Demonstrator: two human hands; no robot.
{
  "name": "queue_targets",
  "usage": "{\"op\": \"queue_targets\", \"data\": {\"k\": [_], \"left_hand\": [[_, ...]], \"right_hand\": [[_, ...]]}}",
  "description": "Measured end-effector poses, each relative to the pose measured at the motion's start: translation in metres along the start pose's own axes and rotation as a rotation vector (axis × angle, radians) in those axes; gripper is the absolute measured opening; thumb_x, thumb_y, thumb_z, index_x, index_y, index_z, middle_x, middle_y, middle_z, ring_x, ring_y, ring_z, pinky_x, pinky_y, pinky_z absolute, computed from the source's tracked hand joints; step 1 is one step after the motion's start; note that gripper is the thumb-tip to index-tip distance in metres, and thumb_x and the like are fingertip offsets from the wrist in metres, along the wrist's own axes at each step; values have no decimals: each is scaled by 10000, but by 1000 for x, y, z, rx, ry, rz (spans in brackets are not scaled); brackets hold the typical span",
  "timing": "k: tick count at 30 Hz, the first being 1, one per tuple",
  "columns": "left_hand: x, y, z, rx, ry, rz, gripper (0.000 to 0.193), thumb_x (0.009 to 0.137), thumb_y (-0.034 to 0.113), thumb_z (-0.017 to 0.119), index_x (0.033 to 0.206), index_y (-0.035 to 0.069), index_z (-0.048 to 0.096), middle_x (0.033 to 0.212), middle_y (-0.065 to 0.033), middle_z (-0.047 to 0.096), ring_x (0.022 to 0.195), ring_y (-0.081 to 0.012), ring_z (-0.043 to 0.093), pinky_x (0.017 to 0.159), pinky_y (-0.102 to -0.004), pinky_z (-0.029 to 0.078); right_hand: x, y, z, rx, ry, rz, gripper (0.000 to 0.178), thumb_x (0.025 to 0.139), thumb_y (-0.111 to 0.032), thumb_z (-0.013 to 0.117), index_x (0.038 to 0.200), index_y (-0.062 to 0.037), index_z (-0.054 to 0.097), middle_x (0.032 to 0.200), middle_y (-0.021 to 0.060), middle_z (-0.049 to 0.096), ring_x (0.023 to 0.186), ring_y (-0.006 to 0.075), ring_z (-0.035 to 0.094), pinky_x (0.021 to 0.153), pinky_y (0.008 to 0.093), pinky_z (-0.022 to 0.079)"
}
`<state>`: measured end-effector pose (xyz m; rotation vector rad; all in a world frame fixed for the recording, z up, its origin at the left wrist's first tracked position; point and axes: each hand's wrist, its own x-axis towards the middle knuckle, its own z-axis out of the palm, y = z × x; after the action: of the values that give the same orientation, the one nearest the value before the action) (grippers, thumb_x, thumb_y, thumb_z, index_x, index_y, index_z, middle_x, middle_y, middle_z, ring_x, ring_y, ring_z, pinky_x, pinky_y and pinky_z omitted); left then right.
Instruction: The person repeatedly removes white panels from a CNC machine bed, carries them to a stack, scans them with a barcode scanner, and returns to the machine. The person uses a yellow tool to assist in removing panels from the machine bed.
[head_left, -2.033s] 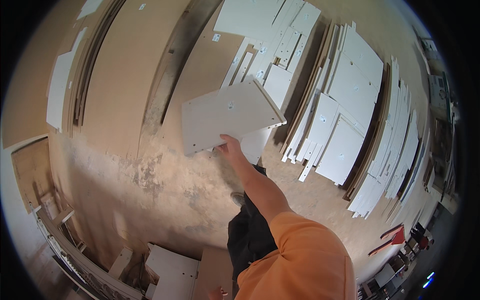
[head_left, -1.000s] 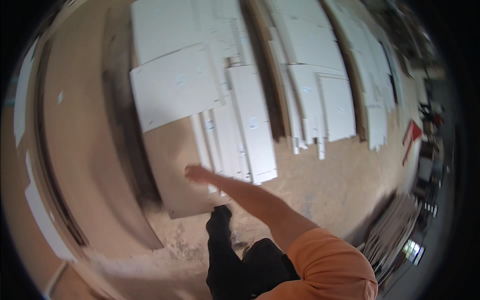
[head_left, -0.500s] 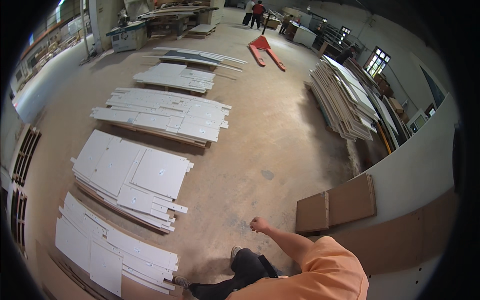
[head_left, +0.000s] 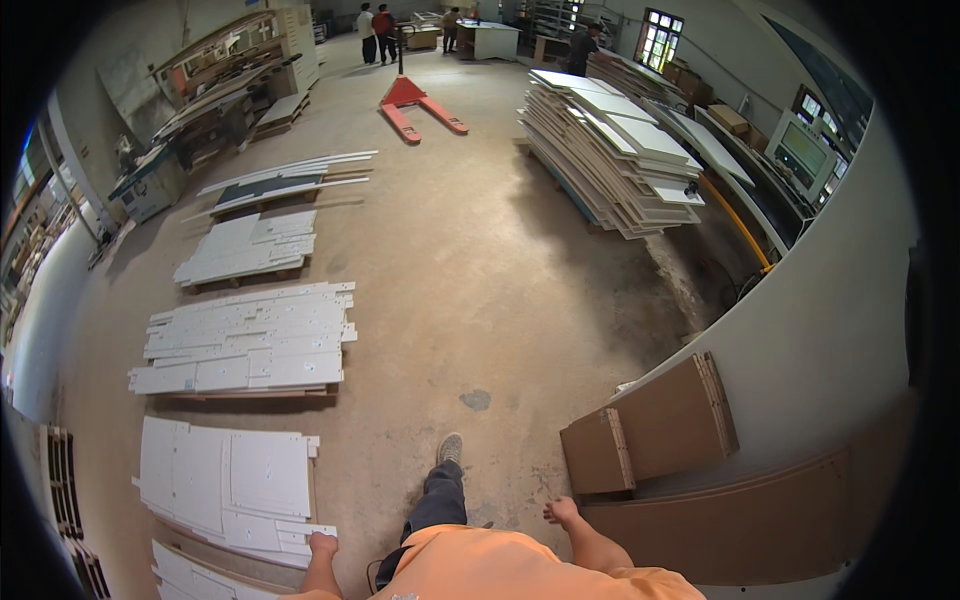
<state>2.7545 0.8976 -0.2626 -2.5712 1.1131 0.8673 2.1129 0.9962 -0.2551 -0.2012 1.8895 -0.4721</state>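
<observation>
My left hand (head_left: 322,543) hangs low, its back toward me, over the edge of a stack of white panels (head_left: 268,475). The view does not show whether it touches them, and its fingers are mostly hidden. On the other side of my body, my right hand (head_left: 562,510) hangs with loosely bent fingers slightly apart and nothing in it. Nearest to it are brown boards (head_left: 655,425) leaning at the right. One shoe (head_left: 451,449) is on the concrete floor ahead of me.
More white panel stacks (head_left: 250,340) line the left side on pallets. A red pallet jack (head_left: 405,95) stands ahead. A tall board stack (head_left: 610,150) and a monitor (head_left: 802,150) are at the right. Several people (head_left: 383,35) stand far back.
My view has turned to the right and moved forward along the panel stacks. My left hand has come into view. The brown boards and pallet jack now appear further left.
</observation>
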Motion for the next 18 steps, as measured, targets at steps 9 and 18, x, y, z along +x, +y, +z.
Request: {"op": "queue_targets", "data": {"k": [9, 18], "left_hand": [[98, 526, -118, 718, 1, 772, 288, 863, 215, 617, 988, 1, 763, 1080, -242, 720, 1042, -373, 700, 917, -433, 549], [-120, 1026, -51, 0, -169, 1239, 211, 797, 74, 573, 894, 4, 747, 887, -231, 722, 873, -376, 712, 793, -437, 559]], "right_hand": [[38, -110, -70, 433, 124, 33, 178, 983, -136, 570, 1073, 8, 624, 954, 164, 705, 824, 269, 701, 707, 426, 583], [229, -275, -166, 9, 381, -39, 236, 902, -190, 626, 978, 19, 706, 957, 125, 735, 708, 200, 681, 691, 346, 548]]}}
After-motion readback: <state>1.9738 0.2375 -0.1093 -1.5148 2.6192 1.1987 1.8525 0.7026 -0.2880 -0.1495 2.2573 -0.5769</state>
